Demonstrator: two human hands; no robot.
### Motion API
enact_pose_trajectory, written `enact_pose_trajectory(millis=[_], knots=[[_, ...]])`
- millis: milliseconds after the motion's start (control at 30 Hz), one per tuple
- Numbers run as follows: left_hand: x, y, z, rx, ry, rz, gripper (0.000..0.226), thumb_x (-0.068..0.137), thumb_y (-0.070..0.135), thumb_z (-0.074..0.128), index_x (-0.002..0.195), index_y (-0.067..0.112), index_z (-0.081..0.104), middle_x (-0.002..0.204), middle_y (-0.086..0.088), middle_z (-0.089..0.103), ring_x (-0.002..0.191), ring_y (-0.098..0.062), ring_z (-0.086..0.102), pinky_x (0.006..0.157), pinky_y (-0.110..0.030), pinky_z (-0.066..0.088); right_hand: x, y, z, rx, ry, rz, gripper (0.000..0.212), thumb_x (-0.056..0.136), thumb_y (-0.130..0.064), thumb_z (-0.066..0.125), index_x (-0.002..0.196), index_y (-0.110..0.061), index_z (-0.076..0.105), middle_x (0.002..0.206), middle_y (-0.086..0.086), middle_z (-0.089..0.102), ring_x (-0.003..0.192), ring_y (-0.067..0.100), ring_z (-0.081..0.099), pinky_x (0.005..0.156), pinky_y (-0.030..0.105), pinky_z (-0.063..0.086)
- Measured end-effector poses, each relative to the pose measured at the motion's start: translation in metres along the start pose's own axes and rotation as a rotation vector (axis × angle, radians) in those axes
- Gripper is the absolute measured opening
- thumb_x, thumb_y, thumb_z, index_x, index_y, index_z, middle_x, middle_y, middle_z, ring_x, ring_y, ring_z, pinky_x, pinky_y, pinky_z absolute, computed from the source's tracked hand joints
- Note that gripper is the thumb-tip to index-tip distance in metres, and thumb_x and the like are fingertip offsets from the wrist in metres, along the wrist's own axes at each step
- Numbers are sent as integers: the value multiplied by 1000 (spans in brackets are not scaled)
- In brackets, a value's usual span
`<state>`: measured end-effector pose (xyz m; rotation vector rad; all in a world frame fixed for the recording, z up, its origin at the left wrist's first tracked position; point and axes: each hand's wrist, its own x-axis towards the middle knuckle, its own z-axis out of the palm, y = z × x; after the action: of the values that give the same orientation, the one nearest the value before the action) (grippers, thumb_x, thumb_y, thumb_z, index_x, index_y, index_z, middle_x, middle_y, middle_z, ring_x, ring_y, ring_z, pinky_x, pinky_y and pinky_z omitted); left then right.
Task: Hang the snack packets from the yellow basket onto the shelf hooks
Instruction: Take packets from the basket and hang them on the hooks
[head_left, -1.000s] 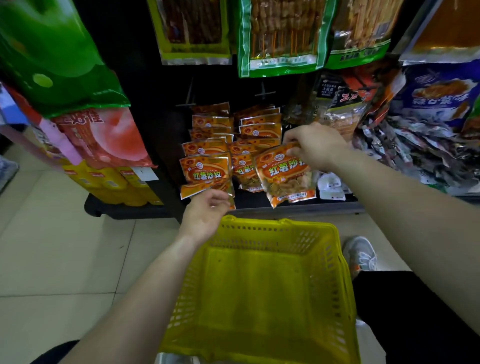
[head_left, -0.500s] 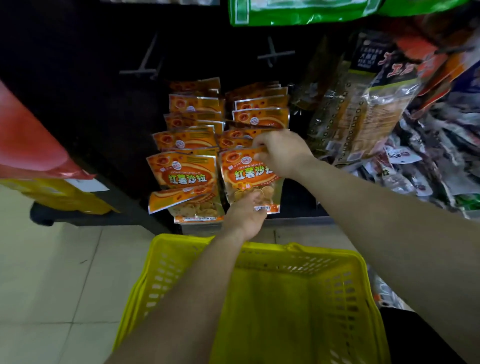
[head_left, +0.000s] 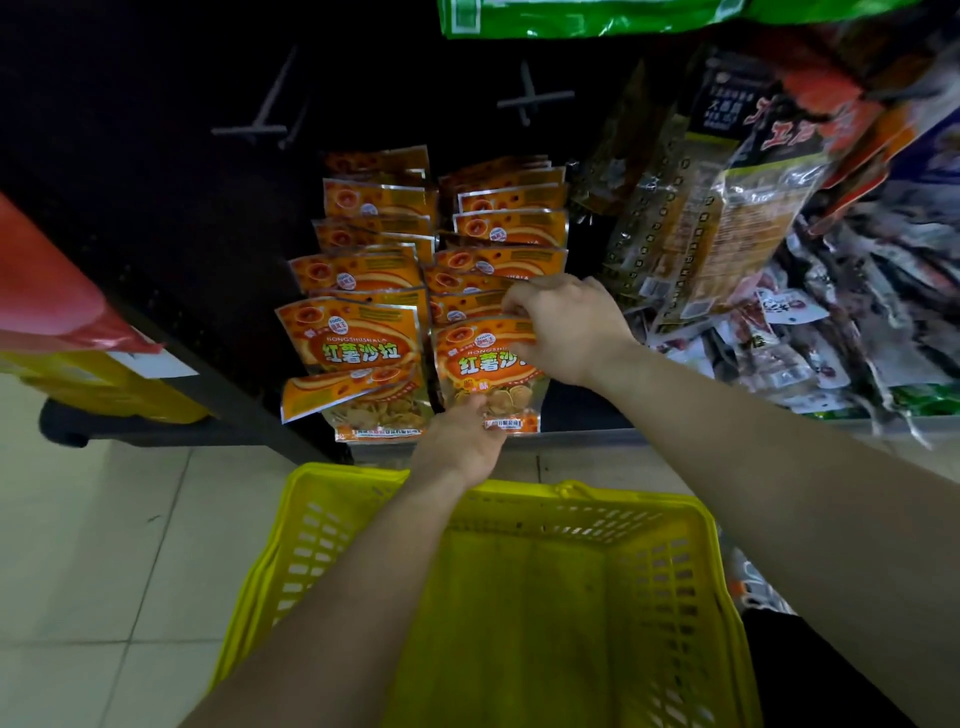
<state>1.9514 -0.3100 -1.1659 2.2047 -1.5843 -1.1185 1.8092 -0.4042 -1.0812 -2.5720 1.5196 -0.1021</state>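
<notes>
Two rows of orange snack packets hang on the dark shelf back. My right hand (head_left: 566, 327) pinches the top of the front orange packet (head_left: 485, 371) of the right row. My left hand (head_left: 460, 439) holds that same packet at its bottom edge. The left row's front packet (head_left: 353, 358) hangs beside it, with a loose packet (head_left: 332, 389) lying tilted across it. The yellow basket (head_left: 322, 525) sits below my arms; the part of its inside that shows holds no packets.
Two bare hooks (head_left: 270, 111) (head_left: 530, 98) stick out above the orange rows. Clear and dark snack bags (head_left: 722, 208) hang to the right, with a heap of small packets (head_left: 841, 343) below. Red and yellow goods (head_left: 57, 322) stand left over the tiled floor (head_left: 104, 545).
My right hand brought the packet in from the right to the front of the right row. My left hand moved from the left row's bottom to this packet's bottom. The view moved closer.
</notes>
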Motion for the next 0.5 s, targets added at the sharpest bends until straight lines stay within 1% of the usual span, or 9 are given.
enact_pose_trajectory(millis=[100, 200, 267, 300, 367, 433, 500], knots=[[-2, -2, -2, 34, -39, -26, 61, 96, 43, 55, 152, 35, 32, 147, -2, 51, 112, -31, 63, 93, -46, 54, -10, 9, -3, -5, 17, 38, 50, 85, -41, 70, 131, -27, 53, 128, 3, 58, 120, 29, 53, 101, 46, 42], [-3, 1, -5, 57, -89, -28, 67, 96, 41, 55, 154, 41, 22, 158, -1, 37, 114, -32, 62, 94, -48, 54, -17, 19, -6, 29, 11, 84, 54, 87, -41, 69, 135, -26, 48, 130, 5, 54, 119, 29, 51, 98, 46, 46], [-3, 3, -8, 50, -117, -33, 69, 96, 39, 55, 155, 40, 20, 161, -1, 31, 118, -33, 60, 95, -46, 54, -22, 22, -8, 29, 4, 103, 58, 88, -42, 67, 138, -25, 45, 131, 6, 51, 121, 29, 50, 100, 47, 47], [-4, 3, -11, 42, -122, -27, 68, 97, 37, 55, 156, 38, 21, 162, -2, 30, 118, -32, 60, 93, -42, 54, -24, 22, -10, 28, 2, 110, 61, 88, -43, 67, 140, -24, 43, 132, 7, 50, 123, 30, 49, 101, 48, 46], [-12, 5, -17, 41, -122, 5, 64, 98, 37, 54, 156, 36, 25, 160, -2, 34, 115, -29, 61, 84, -36, 53, -29, 19, -14, 40, 4, 119, 65, 87, -44, 67, 142, -22, 40, 134, 8, 47, 124, 31, 48, 102, 50, 46], [-24, 4, -24, 54, -111, 38, 60, 98, 39, 53, 154, 37, 30, 156, -2, 41, 115, -27, 61, 80, -30, 50, -35, 15, -17, 44, 14, 127, 66, 87, -44, 67, 142, -21, 38, 135, 9, 46, 126, 32, 46, 103, 50, 45], [-36, 3, -33, 34, -103, 48, 53, 98, 38, 54, 149, 38, 38, 147, -2, 51, 106, -25, 65, 75, -28, 49, -44, 10, -21, 28, 38, 130, 65, 88, -44, 65, 142, -20, 38, 135, 10, 45, 126, 33, 45, 103, 49, 45]])
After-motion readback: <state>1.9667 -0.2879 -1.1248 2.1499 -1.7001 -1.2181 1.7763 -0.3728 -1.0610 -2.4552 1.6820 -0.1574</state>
